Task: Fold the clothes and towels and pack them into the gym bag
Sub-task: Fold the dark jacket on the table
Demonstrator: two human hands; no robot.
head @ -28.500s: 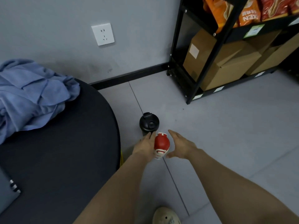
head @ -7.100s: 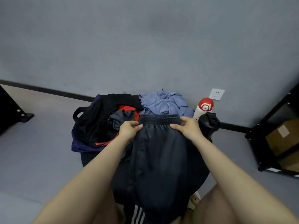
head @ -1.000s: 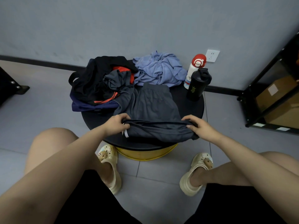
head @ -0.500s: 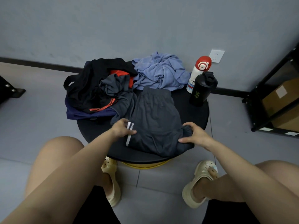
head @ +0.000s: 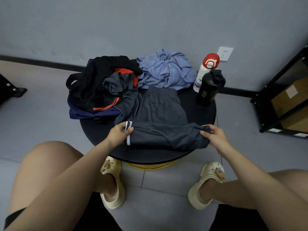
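Gym bag (head: pixel 86 90), black and navy soft fabric with orange trim, lies slumped at the left edge of the round black table (head: pixel 200 117). Left hand (head: pixel 117 134) pinches the white-striped hem of the dark grey shorts (head: pixel 160 120), smooth thin cloth. Crumpled blue towel (head: pixel 166 70) sits behind. Right hand (head: pixel 215 135) pinches the opposite bunched corner. Compared with half a second earlier, the near edge is drawn out straighter between both hands, forming a flat band.
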